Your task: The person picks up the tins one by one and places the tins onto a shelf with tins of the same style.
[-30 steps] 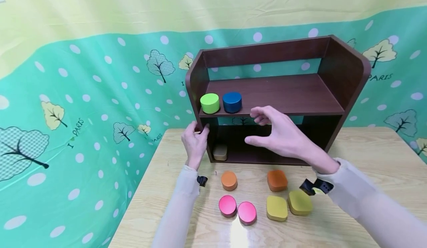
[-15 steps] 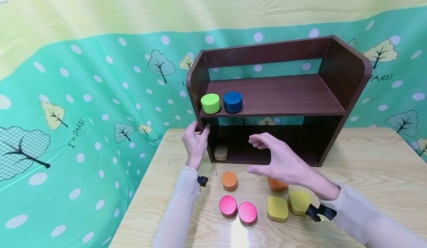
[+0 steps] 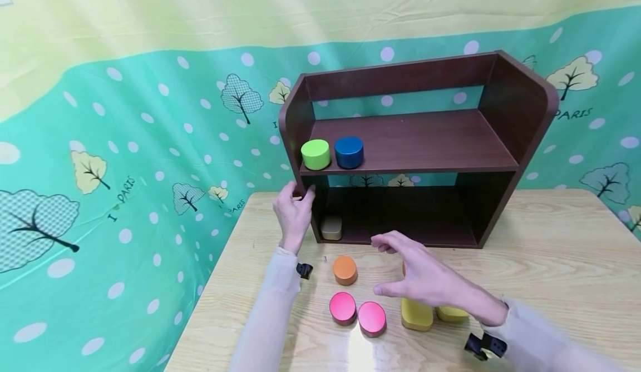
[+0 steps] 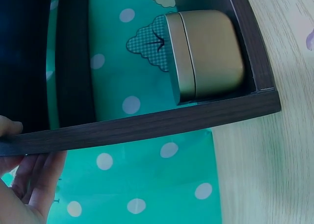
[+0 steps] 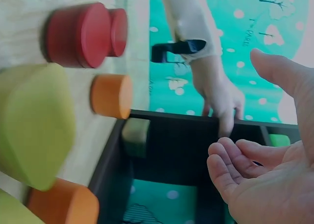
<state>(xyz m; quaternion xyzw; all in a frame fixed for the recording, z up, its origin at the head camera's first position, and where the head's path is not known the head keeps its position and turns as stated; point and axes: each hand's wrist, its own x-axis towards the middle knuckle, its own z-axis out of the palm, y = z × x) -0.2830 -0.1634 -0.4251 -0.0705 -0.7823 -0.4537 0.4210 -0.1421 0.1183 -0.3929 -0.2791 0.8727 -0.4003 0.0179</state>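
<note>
Green dotted cloth [image 3: 165,110]: hanging behind.
Left hand [image 3: 294,216]: gripping dark-brown wooden shelf [image 3: 400,144], centre.
Right hand [image 3: 420,274]: lowering, fingers apart, seemingly reaching toward yellow rounded-square tins [image 3: 417,315], lower right.

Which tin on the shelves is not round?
The squarish beige tin at lower left; the green tin and the blue tin above are both round.
</note>
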